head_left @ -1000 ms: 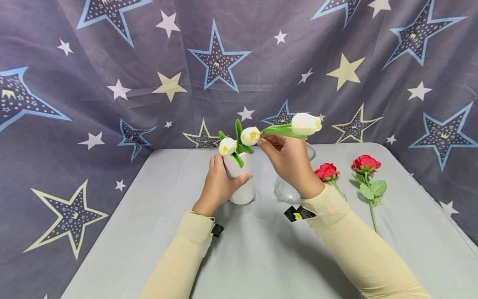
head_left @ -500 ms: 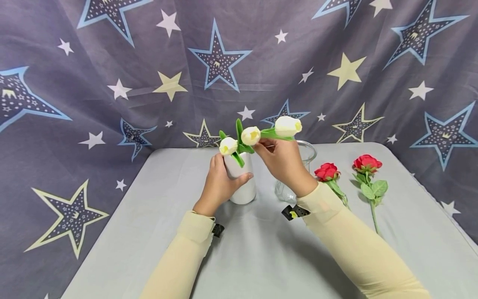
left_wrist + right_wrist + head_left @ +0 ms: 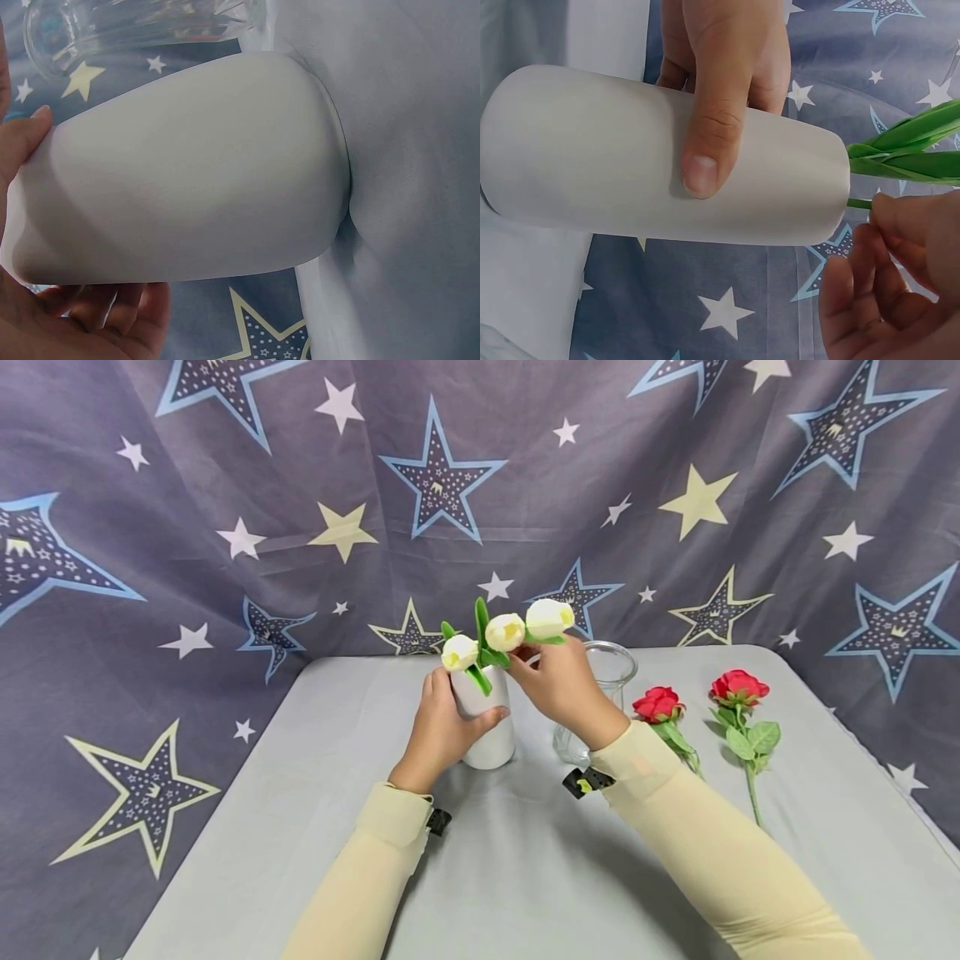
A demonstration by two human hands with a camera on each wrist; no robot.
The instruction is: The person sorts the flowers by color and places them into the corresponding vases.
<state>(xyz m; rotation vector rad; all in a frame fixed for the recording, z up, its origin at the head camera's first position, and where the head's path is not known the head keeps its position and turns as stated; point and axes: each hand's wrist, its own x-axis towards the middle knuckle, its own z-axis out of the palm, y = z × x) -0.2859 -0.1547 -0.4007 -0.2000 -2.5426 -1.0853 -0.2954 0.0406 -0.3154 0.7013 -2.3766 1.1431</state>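
Observation:
A white vase (image 3: pixel 489 739) stands upright on the table, and my left hand (image 3: pixel 442 731) grips its upper part, thumb on the near side. Two white tulips, a left tulip (image 3: pixel 460 652) and a middle tulip (image 3: pixel 506 632), rise from its mouth with green leaves. My right hand (image 3: pixel 564 681) pinches the green stem (image 3: pixel 860 203) of another white tulip (image 3: pixel 548 618) just outside the rim. In the right wrist view that stem enters the vase mouth (image 3: pixel 846 187). The left wrist view shows the vase side (image 3: pixel 180 172) with curled left fingers (image 3: pixel 146 319) beneath.
A clear glass vase (image 3: pixel 611 664) stands right of the white vase, partly behind my right hand. Two red roses, a nearer rose (image 3: pixel 657 704) and a farther-right rose (image 3: pixel 739 687), lie on the grey table (image 3: pixel 300 760). A star-patterned curtain (image 3: pixel 300 485) hangs behind.
My right hand has moved left and slightly down with its tulip, bringing the bloom beside the middle one. More of the glass vase shows. My left hand has kept its hold on the white vase.

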